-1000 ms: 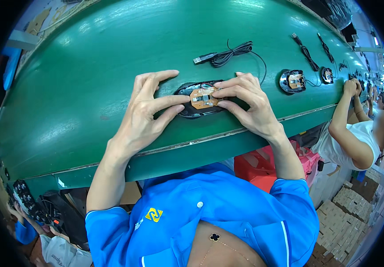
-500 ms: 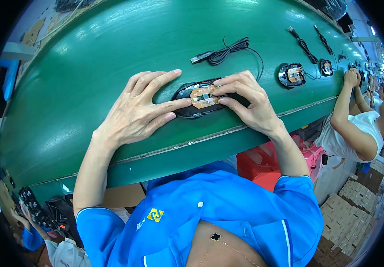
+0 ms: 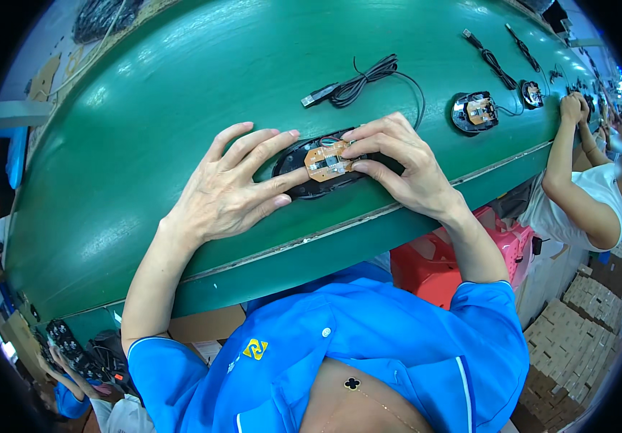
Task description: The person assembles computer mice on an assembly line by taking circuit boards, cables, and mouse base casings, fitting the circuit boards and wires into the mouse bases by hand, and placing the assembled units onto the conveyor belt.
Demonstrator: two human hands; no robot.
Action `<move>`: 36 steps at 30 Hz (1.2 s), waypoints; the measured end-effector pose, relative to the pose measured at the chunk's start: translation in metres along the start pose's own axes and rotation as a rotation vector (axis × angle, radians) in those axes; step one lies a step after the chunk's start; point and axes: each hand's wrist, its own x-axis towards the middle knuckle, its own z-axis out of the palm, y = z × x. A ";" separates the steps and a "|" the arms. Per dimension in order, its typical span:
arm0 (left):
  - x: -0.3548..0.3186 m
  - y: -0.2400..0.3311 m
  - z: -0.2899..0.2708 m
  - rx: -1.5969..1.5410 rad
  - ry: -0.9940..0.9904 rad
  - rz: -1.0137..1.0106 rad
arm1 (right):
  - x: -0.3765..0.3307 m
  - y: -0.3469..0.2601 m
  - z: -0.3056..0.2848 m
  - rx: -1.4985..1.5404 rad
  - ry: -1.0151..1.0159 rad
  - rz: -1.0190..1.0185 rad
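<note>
Head view shows a green conveyor belt [image 3: 181,108] curving across the upper half of the frame, with a black mouse base [image 3: 319,173] lying near its front edge at centre. A small orange circuit board [image 3: 327,160] sits in the base. The left hand [image 3: 231,195] lies flat on the belt just left of the base, fingers spread apart and stretched out, the lower fingertips touching the base's left rim and the board's edge. The right hand [image 3: 404,169] rests over the right part of the base, fingers bent and held close together, its fingertips pressing on the right side of the board. A black cable [image 3: 368,76] with a USB plug lies coiled on the belt just above the hands and runs down toward the base. Further right on the belt sits a second mouse base [image 3: 475,112] with its own board, and a third one [image 3: 531,94] beyond it. At the right edge of the frame another worker's arm [image 3: 567,180] reaches up onto the belt. Pink plastic stools [image 3: 433,263] stand under the belt, right of centre.
</note>
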 end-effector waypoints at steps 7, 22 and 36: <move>0.000 0.006 -0.002 -0.293 0.157 -0.135 | 0.002 -0.008 -0.001 -0.085 -0.015 -0.004; 0.028 0.042 0.019 -0.480 0.261 -0.455 | 0.012 -0.013 -0.015 -0.252 -0.197 -0.065; 0.002 0.041 0.004 -0.660 0.304 -0.618 | 0.015 -0.030 0.022 -0.325 -0.167 -0.076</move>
